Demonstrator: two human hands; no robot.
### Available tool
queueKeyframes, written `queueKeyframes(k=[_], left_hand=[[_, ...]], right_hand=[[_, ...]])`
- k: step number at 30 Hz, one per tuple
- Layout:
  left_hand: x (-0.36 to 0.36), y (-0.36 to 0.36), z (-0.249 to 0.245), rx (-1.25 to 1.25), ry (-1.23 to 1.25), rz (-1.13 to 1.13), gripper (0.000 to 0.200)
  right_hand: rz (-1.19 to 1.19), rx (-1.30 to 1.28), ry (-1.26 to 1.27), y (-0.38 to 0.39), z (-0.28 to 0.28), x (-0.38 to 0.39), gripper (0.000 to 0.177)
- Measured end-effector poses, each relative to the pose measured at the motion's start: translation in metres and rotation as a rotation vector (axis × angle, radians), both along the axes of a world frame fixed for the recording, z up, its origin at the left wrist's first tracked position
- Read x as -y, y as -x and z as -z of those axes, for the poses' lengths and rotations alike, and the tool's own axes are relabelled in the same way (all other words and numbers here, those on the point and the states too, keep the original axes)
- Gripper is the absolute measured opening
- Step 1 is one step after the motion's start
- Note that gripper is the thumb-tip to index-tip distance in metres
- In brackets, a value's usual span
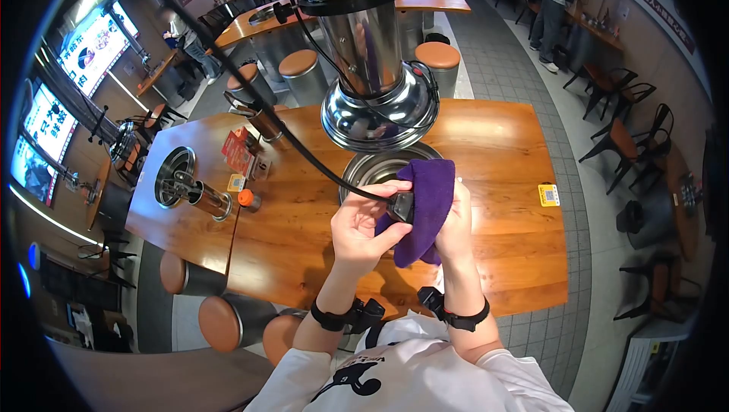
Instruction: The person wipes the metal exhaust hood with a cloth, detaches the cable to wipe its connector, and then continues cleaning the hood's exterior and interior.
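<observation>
My left hand (358,228) pinches a small black box (402,208) at the end of a thick black cable (304,152). A folded purple cloth (431,203) is in my right hand (457,226), whose fingers are mostly hidden behind it. The cloth lies against the right side of the box. Both hands are above the wooden table (296,252), just in front of the round metal grill well (364,171). Over the well hangs a shiny metal exhaust hood (380,112), close beyond my hands.
An orange-capped bottle (248,199), a red card stand (239,152) and a metal utensil holder (266,123) stand left on the table. A yellow code sticker (548,195) is at right. Stools (228,322) surround the table. Two people (553,2) stand farther off.
</observation>
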State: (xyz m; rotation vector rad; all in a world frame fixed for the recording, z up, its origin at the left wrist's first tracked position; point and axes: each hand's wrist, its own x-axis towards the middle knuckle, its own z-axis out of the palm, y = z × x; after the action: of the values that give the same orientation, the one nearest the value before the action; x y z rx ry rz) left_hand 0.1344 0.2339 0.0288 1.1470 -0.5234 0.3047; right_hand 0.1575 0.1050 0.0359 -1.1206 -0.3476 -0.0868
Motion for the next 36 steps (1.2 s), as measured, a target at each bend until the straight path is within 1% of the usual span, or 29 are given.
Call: queueKeyframes(k=[1, 3, 4, 5, 6, 7, 9, 10, 12, 14, 16, 17, 18, 19, 20, 21, 23, 25, 27, 29, 30, 32, 33, 35, 36], left_hand=[[-0.001, -0.001, 0.001, 0.001, 0.0, 0.001, 0.047], [-0.004, -0.004, 0.004, 0.091, 0.016, 0.008, 0.047], [-0.005, -0.005, 0.004, 0.152, 0.021, -0.017, 0.048], [-0.005, -0.005, 0.003, 0.152, 0.021, -0.017, 0.048], [-0.007, -0.004, 0.002, 0.18, 0.086, -0.06, 0.049], [-0.009, -0.003, 0.001, 0.208, 0.151, -0.104, 0.05], [-0.015, -0.002, 0.001, 0.164, 0.215, -0.198, 0.049], [-0.018, -0.001, -0.001, 0.139, 0.226, -0.192, 0.05], [-0.023, 0.001, -0.002, 0.113, 0.237, -0.188, 0.051], [-0.026, 0.001, -0.002, 0.116, 0.205, -0.118, 0.052], [-0.025, 0.003, -0.002, 0.094, 0.159, -0.088, 0.052], [-0.024, 0.004, -0.003, 0.069, 0.113, -0.058, 0.051], [-0.021, 0.002, -0.003, 0.096, 0.034, -0.09, 0.048], [-0.018, 0.0, -0.001, 0.083, -0.034, -0.141, 0.047], [-0.015, -0.002, 0.0, 0.102, -0.023, -0.148, 0.047], [-0.014, -0.005, 0.001, 0.122, -0.012, -0.155, 0.046], [-0.016, -0.009, 0.004, 0.121, -0.023, -0.176, 0.045], [-0.018, -0.01, 0.006, 0.112, -0.031, -0.228, 0.06], [-0.018, -0.006, 0.0, 0.094, -0.059, -0.25, 0.06], [-0.017, -0.004, -0.005, 0.011, 0.091, -0.169, 0.041], [-0.017, -0.005, -0.005, 0.012, 0.091, -0.172, 0.041], [-0.017, -0.007, -0.006, 0.091, 0.051, -0.253, 0.039], [-0.019, -0.007, -0.005, 0.091, 0.051, -0.255, 0.039], [-0.023, -0.007, -0.002, 0.125, -0.237, -0.335, 0.04], [-0.022, -0.006, -0.003, 0.168, -0.348, -0.397, 0.042]], right_hand=[[0.001, 0.001, 0.0, 0.0, 0.004, -0.001, 0.02], [0.159, 0.145, 0.093, 0.002, 0.007, -0.005, 0.023], [0.159, 0.145, 0.093, 0.003, 0.008, -0.008, 0.023], [0.132, 0.145, -0.011, 0.005, 0.008, -0.01, 0.027], [0.104, 0.145, -0.115, 0.005, 0.008, -0.011, 0.031], [0.103, 0.144, -0.115, 0.005, 0.007, -0.011, 0.031], [-0.231, 0.013, -0.294, 0.002, 0.003, -0.009, 0.041], [-0.276, 0.038, -0.263, -0.003, 0.01, -0.007, 0.047], [-0.283, 0.022, -0.304, -0.002, 0.016, -0.003, 0.047], [-0.29, 0.004, -0.347, -0.002, 0.017, 0.001, 0.048], [-0.185, 0.085, -0.053, -0.004, 0.016, 0.005, 0.044], [-0.187, 0.085, -0.053, -0.005, 0.02, 0.004, 0.044], [-0.11, 0.263, 0.156, -0.006, 0.027, 0.001, 0.041], [-0.03, 0.44, 0.365, -0.004, 0.013, -0.006, 0.039], [-0.176, 0.232, 0.091, 0.012, -0.006, -0.012, 0.032], [-0.065, 0.231, 0.12, 0.015, -0.012, -0.018, 0.028], [-0.05, 0.132, 0.144, 0.012, 0.006, -0.018, 0.025], [-0.036, 0.082, 0.134, 0.013, 0.015, -0.019, 0.025], [-0.029, 0.03, 0.123, 0.018, 0.019, -0.02, 0.025], [-0.073, -0.147, 0.018, 0.022, 0.021, -0.021, 0.025], [-0.076, -0.146, 0.018, 0.021, 0.02, -0.022, 0.025], [-0.122, 0.143, 0.129, 0.018, 0.015, -0.022, 0.028], [-0.125, 0.143, 0.129, 0.018, 0.011, -0.024, 0.028], [-0.21, -0.072, -0.184, 0.02, 0.003, -0.031, 0.032], [-0.234, -0.144, -0.182, 0.017, 0.006, -0.029, 0.041]])
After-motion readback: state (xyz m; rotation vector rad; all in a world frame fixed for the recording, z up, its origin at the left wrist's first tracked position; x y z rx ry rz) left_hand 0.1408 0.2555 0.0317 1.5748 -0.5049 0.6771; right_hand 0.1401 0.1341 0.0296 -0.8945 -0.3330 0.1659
